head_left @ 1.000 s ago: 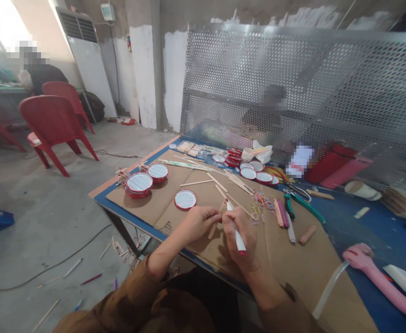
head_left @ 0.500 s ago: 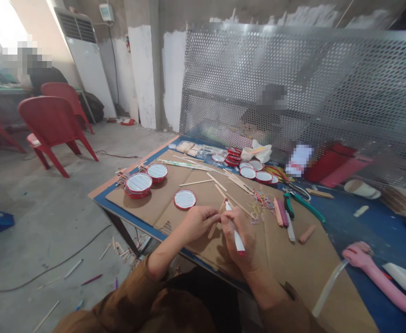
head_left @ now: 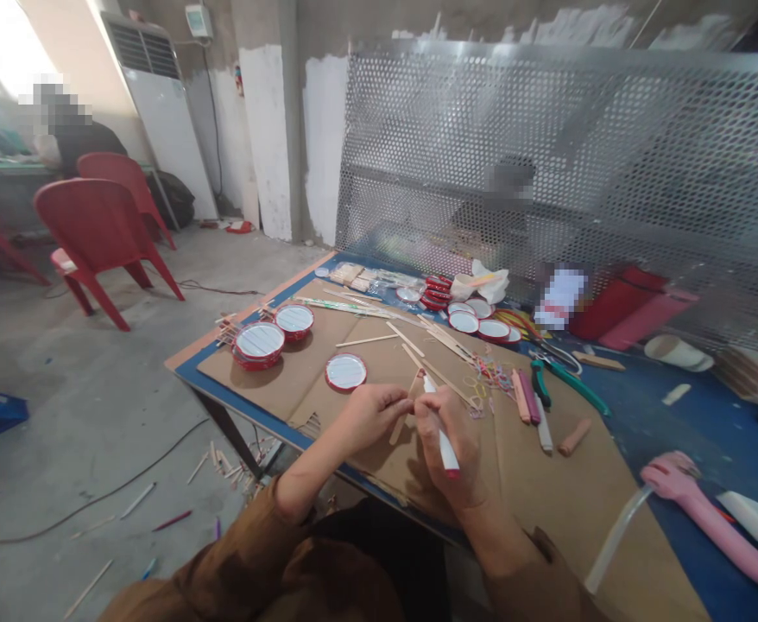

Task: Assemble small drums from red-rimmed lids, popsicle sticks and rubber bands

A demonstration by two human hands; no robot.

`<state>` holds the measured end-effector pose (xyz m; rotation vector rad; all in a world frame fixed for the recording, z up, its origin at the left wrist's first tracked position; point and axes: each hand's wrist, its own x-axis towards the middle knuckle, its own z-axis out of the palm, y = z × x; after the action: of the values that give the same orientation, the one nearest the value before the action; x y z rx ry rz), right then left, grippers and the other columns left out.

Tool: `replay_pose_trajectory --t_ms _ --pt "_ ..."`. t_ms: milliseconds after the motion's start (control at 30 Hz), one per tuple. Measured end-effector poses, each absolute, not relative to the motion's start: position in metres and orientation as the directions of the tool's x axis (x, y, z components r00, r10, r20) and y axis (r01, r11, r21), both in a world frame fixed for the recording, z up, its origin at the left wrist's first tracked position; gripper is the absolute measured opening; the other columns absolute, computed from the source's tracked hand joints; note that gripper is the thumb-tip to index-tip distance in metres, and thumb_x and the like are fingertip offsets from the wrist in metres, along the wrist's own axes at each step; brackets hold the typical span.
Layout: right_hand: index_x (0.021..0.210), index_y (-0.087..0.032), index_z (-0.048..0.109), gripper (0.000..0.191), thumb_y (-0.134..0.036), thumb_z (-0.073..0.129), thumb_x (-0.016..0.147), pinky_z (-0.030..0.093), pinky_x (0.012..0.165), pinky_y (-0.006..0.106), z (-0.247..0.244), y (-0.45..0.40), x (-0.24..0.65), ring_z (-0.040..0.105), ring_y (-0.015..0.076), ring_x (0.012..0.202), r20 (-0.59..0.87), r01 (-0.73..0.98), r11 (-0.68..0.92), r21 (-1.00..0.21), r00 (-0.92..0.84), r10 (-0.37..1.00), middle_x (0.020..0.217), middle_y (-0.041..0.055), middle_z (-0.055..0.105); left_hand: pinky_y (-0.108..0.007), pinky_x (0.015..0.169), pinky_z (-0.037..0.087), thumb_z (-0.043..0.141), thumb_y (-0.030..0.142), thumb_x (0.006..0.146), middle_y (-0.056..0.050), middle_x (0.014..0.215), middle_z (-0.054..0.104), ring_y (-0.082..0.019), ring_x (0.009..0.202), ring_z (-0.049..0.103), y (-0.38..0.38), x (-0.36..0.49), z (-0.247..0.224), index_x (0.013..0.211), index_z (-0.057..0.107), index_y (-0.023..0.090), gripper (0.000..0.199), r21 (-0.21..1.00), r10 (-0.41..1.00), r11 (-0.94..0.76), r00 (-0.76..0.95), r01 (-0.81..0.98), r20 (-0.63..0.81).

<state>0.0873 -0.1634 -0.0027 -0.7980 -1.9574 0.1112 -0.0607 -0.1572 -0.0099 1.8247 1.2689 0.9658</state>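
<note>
My right hand [head_left: 464, 445] closed round a white marker [head_left: 447, 455], its red tip at the far end of a thin wooden stick [head_left: 398, 429], my left hand [head_left: 367, 421] pinching that stick over brown cardboard [head_left: 527, 497], one red-rimmed disc [head_left: 345, 371] lying beyond, a perforated metal screen [head_left: 566, 112] behind.

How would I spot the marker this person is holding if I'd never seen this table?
Look at the blue table, then the brown cardboard lying on it. Near its front edge, the person's right hand holds the marker at a slant. Unlike the flat wooden sticks nearby, it has a white barrel with a red end.
</note>
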Motion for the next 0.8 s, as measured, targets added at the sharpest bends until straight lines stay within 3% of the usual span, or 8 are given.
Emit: replay_pose_trajectory --t_ms 800 --pt "0.088 -0.02 0.051 0.009 -0.016 0.045 0.092 0.042 0.068 0.027 -0.0046 -0.163 0.0875 0.052 0.0144 0.073 0.757 0.481 0.787 -0.386 -0.321 0.568 0.078 0.0009 0.052 -0.018 0.061 0.04 0.046 0.029 0.085 0.0 0.066 0.06 -0.012 0.065 0.051 -0.1575 -0.0607 -0.0103 0.075 0.064 0.014 0.026 0.863 0.953 -0.275 0.237 0.424 0.188"
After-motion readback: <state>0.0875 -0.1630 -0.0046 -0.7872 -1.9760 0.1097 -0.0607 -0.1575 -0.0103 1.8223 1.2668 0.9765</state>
